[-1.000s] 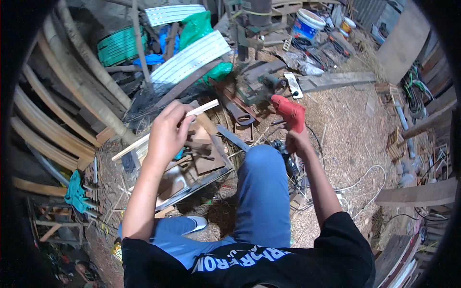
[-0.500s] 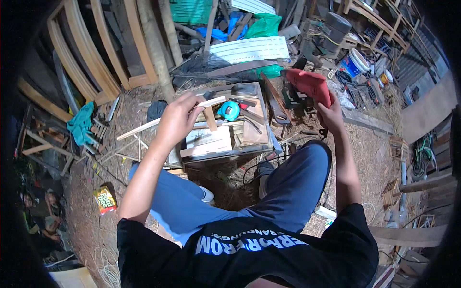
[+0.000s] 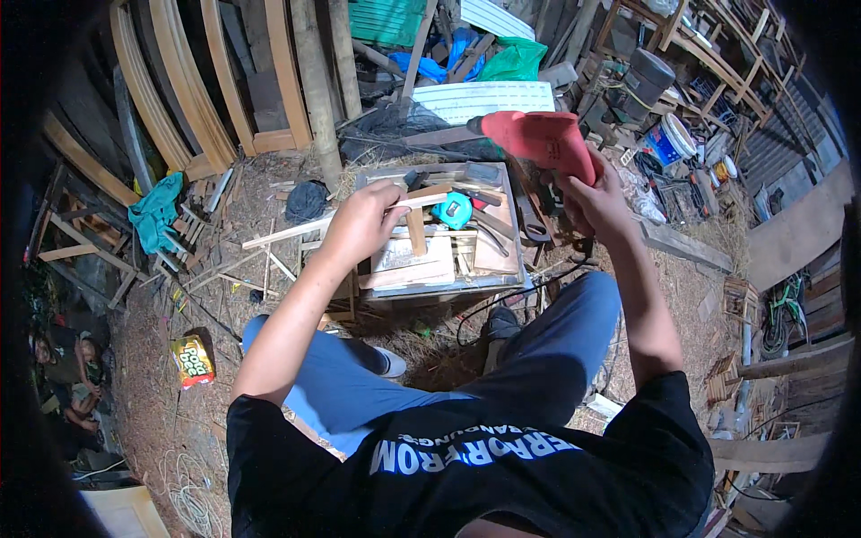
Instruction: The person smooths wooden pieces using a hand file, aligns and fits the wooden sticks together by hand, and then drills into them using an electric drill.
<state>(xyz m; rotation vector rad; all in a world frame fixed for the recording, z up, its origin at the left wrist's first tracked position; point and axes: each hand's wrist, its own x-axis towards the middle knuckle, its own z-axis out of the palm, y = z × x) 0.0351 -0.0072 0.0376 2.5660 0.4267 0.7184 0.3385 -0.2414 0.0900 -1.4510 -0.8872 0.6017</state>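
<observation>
While my left hand [image 3: 359, 224] pinched a long pale wooden strip [image 3: 287, 233] mid-frame, my right hand [image 3: 592, 202] gripped a red electric drill [image 3: 538, 139]; aligning seemed next.

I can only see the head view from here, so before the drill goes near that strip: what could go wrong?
The left hand grips the thin wooden strip close to the cluttered tray; a slipping bit could reach the fingers. The long strip overhangs unsupported, so it may twist or snap. The black cord trails past the knee and shoes, a likely snag while the right hand holds the red drill.
</observation>
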